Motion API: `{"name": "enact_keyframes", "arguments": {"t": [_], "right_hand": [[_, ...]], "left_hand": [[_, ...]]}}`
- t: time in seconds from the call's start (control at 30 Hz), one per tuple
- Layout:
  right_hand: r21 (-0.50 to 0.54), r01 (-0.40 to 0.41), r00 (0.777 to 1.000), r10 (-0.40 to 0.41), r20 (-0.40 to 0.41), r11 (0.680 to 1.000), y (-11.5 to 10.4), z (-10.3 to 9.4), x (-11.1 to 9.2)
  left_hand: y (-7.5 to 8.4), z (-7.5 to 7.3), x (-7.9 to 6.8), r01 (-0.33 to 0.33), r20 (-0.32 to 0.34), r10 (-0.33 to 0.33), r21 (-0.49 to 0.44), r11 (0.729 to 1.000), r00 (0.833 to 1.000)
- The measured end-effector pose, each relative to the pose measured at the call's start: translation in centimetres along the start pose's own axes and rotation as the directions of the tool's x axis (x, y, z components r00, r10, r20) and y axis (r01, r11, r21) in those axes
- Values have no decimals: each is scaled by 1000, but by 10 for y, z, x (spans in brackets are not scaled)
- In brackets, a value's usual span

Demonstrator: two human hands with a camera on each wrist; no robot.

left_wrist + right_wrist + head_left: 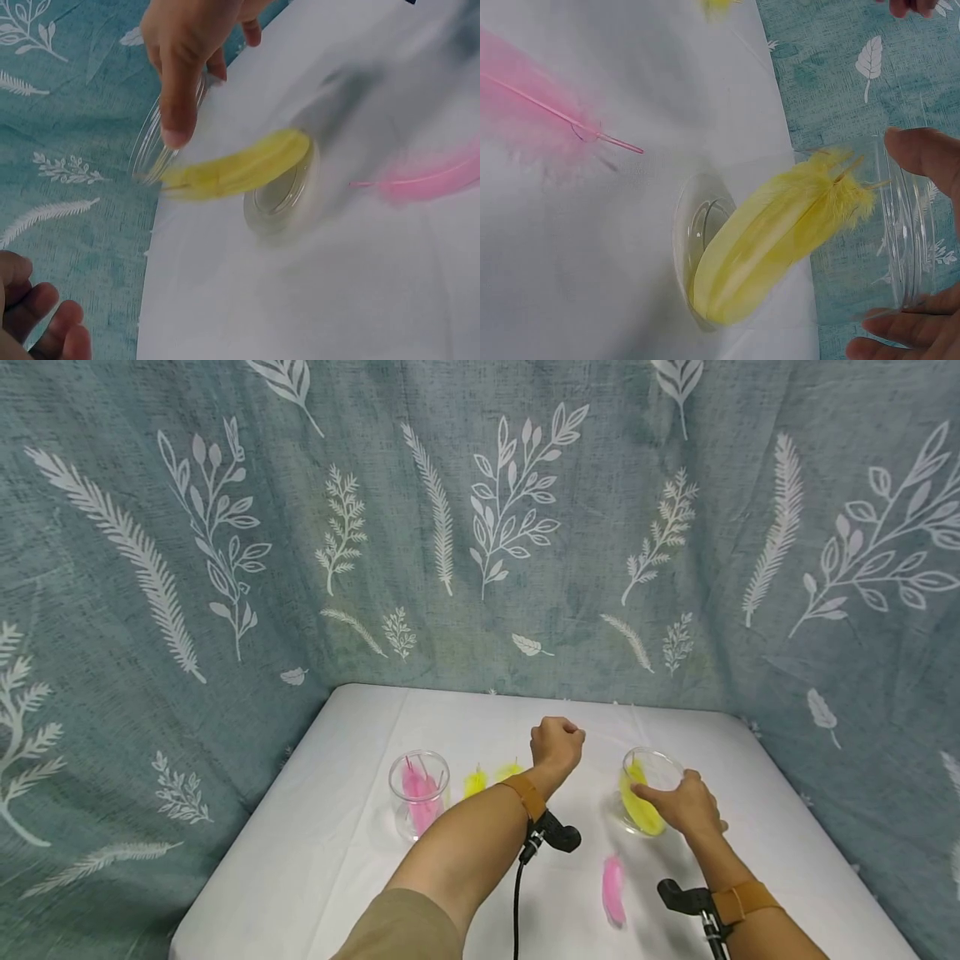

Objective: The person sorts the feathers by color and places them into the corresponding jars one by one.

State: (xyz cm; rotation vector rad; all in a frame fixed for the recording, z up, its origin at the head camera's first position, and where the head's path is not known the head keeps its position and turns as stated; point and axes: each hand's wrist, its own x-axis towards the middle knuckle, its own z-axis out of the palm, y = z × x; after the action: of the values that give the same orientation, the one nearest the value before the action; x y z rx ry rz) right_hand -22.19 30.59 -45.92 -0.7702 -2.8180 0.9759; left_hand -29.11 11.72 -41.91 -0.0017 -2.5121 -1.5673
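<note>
My right hand (686, 803) grips a clear plastic jar (847, 292) near its rim, thumb on one side and fingers on the other. Inside the jar are yellow feathers (772, 232), leaning with their quills toward the rim. My left hand (557, 747) hangs over the far middle of the table, its fingers (64, 330) loosely curled with nothing in them. A pink feather (612, 892) lies on the cloth in front of the jar. Two yellow feathers (476, 782) lie beyond my left forearm, partly hidden by it.
A second clear jar (419, 777) with several pink feathers (422, 797) inside stands left of my left forearm. White cloth covers the table (337, 827). A teal leaf-patterned curtain (450, 527) rises behind it and at both sides. A black cable (517, 902) hangs from the left wrist camera.
</note>
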Motion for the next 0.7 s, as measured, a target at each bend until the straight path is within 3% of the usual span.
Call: {"name": "enact_keyframes", "arguments": {"t": [0.37,0.7], "right_hand": [[2,11,1000,-11,8,1000,1,-1,0],[7,20,1000,-20,15,1000,2,-2,0]], "left_hand": [[-4,-22,19,5,-30,-5,-6,1000,1000],[-21,-39,34,84,-69,-81,41,996,994]]}}
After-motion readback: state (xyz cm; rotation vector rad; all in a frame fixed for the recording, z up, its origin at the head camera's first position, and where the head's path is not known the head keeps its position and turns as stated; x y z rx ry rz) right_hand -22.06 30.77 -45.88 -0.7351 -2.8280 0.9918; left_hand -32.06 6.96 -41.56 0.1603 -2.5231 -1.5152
